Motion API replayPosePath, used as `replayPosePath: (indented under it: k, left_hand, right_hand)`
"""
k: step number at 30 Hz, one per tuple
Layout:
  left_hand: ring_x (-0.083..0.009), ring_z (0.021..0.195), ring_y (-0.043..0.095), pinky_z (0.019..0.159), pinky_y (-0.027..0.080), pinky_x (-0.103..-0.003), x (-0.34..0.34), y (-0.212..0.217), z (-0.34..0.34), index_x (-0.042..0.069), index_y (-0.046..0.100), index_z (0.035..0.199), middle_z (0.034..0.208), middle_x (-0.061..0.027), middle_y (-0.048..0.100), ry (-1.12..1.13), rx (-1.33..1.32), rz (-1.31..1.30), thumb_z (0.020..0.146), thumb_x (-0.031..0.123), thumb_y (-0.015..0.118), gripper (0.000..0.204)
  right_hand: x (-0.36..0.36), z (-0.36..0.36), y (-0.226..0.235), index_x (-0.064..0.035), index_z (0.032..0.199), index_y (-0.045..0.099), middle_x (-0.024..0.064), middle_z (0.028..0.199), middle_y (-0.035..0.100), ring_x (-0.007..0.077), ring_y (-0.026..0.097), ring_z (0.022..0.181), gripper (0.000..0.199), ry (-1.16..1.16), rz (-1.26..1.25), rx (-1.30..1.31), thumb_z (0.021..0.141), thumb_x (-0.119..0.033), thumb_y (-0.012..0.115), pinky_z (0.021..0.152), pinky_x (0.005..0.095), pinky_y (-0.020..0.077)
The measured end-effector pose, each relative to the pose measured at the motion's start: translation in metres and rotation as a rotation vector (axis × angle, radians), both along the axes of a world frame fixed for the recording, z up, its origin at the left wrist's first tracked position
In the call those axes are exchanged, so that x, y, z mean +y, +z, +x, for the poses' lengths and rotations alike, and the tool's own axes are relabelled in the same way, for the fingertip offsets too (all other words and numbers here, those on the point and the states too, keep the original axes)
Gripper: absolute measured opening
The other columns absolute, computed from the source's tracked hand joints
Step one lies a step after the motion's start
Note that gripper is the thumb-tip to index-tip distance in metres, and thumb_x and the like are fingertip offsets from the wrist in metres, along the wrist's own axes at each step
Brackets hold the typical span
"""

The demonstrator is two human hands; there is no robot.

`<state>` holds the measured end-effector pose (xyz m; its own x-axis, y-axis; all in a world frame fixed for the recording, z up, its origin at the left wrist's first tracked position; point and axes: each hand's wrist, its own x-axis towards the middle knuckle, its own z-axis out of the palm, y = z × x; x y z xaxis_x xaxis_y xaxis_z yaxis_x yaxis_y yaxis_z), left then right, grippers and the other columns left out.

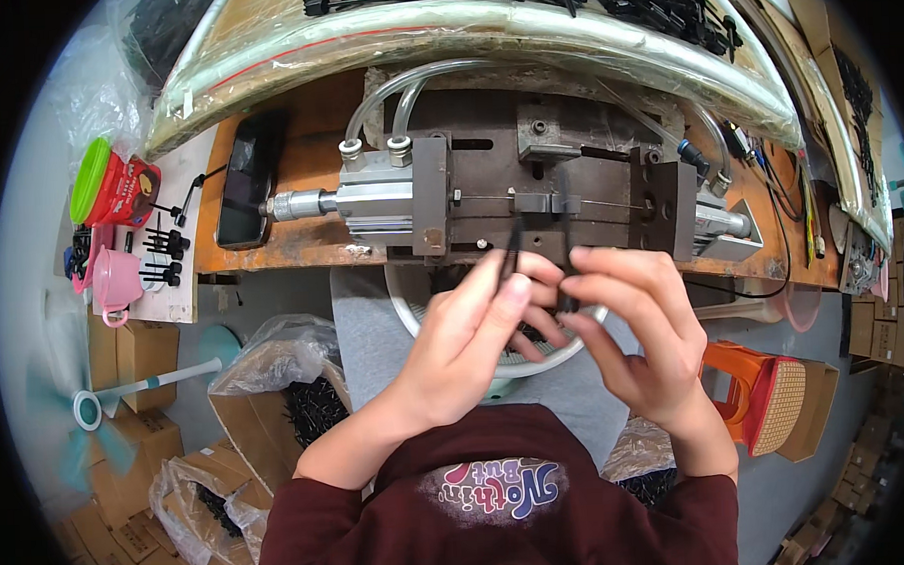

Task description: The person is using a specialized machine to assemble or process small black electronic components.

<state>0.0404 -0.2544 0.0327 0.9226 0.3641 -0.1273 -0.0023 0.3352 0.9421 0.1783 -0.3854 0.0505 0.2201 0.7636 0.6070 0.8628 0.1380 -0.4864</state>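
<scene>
My left hand (469, 332) is closed on a slim black part (512, 255) that points up between thumb and fingers. Pinched in the fingertips of my right hand (643, 321) is a second thin black rod-like part (566, 224), held upright and blurred by motion. The hands are close together at the front edge of a dark metal fixture (488, 162). Just beyond them, a small metal block (537, 204) sits on the fixture, with thin rods running to either side. The lower ends of both parts are mostly hidden by fingers.
Air cylinders (377, 190) with clear hoses (435, 69) flank the fixture. A phone (246, 180) lies left; a pink cup (118, 279) and loose black parts (167, 243) are farther left. Black parts (612, 3) fill a tray behind. A white-rimmed basket (405, 309) is below my hands.
</scene>
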Motion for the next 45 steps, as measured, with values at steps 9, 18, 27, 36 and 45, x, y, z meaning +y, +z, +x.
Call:
replayPosePath:
  k: [9, 18, 27, 36, 45]
  left_hand:
    - [-0.0047, 0.066, 0.047, 0.058, 0.038, -0.02, 0.006, 0.004, -0.013, 0.001, 0.052, 0.109, 0.077, -0.0034, 0.057, 0.092, -0.136, 0.104, 0.108, 0.023, 0.039, 0.025]
    - [-0.0372, 0.119, 0.06, 0.106, 0.042, -0.047, 0.012, 0.01, 0.0, 0.003, 0.041, 0.115, 0.133, -0.0384, 0.05, 0.231, -0.386, 0.303, 0.107, 0.018, 0.028, 0.021]
    - [-0.0346, 0.129, 0.051, 0.111, 0.036, -0.043, -0.006, 0.013, 0.008, -0.003, 0.042, 0.124, 0.138, -0.0327, 0.049, -0.029, -0.303, 0.061, 0.107, 0.016, 0.028, 0.029]
    - [-0.0029, 0.064, 0.044, 0.054, 0.037, -0.019, 0.013, 0.019, -0.013, -0.004, 0.041, 0.135, 0.101, -0.0107, 0.063, 0.063, -0.096, 0.337, 0.107, 0.019, 0.036, 0.037]
    - [-0.0245, 0.108, 0.06, 0.09, 0.052, -0.033, 0.015, 0.027, -0.011, -0.005, 0.019, 0.153, 0.124, -0.0166, 0.05, 0.002, -0.207, -0.022, 0.091, -0.005, 0.053, 0.071]
  right_hand:
    - [0.011, -0.006, -0.026, 0.0016, 0.101, 0.061, 0.0217, 0.132, 0.06, 0.0197, 0.063, 0.066, 0.028, -0.172, -0.265, -0.285, 0.074, -0.005, 0.064, 0.065, 0.0295, 0.0534]
    - [0.016, -0.007, -0.003, -0.0023, 0.102, 0.064, 0.0135, 0.131, 0.062, 0.018, 0.061, 0.056, 0.029, -0.213, -0.458, -0.336, 0.076, -0.009, 0.074, 0.055, 0.0295, 0.0514]
    - [0.008, -0.019, 0.008, 0.0049, 0.096, 0.07, 0.0152, 0.092, 0.066, 0.0228, 0.069, 0.073, 0.032, 0.135, 0.052, -0.184, 0.065, -0.002, 0.07, 0.064, 0.0291, 0.0579]
    - [0.009, -0.009, -0.018, 0.002, 0.098, 0.062, 0.022, 0.127, 0.061, 0.0282, 0.069, 0.088, 0.025, -0.148, -0.244, -0.137, 0.074, -0.003, 0.069, 0.073, 0.0341, 0.0562]
    - [0.02, -0.009, -0.007, -0.0035, 0.094, 0.066, 0.0161, 0.124, 0.066, 0.0205, 0.065, 0.061, 0.026, -0.245, -0.409, -0.355, 0.071, -0.008, 0.076, 0.059, 0.0299, 0.0535]
